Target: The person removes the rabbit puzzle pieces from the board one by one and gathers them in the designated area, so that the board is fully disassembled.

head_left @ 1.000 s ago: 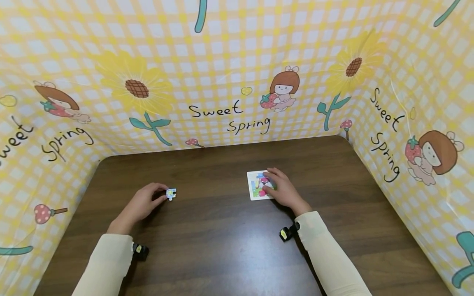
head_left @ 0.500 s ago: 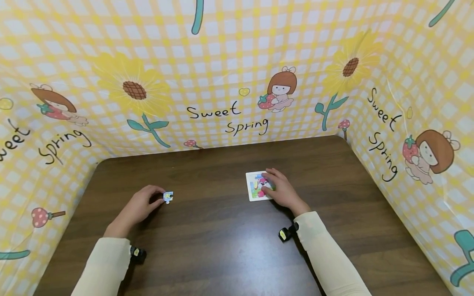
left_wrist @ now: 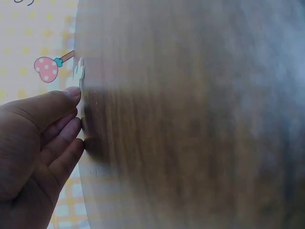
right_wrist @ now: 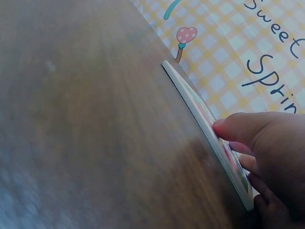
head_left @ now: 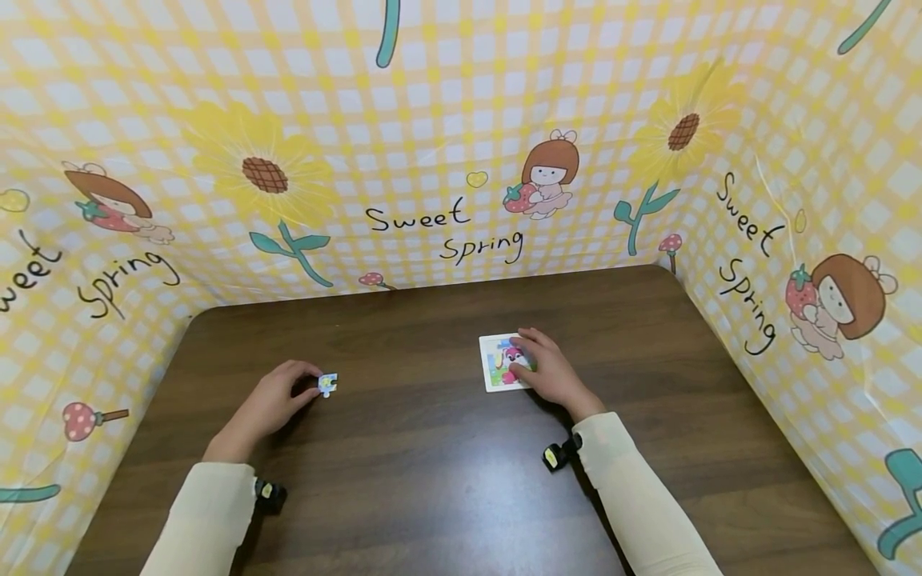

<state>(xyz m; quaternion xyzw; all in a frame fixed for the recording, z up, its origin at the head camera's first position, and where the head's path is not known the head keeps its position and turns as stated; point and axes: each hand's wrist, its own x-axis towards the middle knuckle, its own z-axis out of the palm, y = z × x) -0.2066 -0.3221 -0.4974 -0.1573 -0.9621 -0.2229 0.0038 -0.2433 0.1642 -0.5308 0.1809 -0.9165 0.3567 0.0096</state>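
Note:
At the left of the head view my left hand [head_left: 270, 408] pinches a small jigsaw piece [head_left: 327, 384] between thumb and index finger. It is pale blue and yellow with a knob on its lower side. In the left wrist view the piece [left_wrist: 79, 71] is seen edge-on above the thumb tip, with the other fingers bent below. Across the table, my right hand [head_left: 555, 370] rests on a square white-framed puzzle board [head_left: 495, 382] with a pink cartoon animal on it. Seen from the right wrist, the thumb lies on the top of the board [right_wrist: 190, 98]; the hand hides its right part.
Both hands are over a dark wooden table [head_left: 403, 464] with rounded far corners. A yellow checked cloth [head_left: 418, 144] with flowers and lettering stands along its back and sides. A small black wrist camera [head_left: 270, 496] sits at the left cuff, another wrist camera [head_left: 556, 456] at the right.
My left hand has shifted slightly left and nearer with the jigsaw piece during the first half second, then held still. The right hand and puzzle board have stayed in place.

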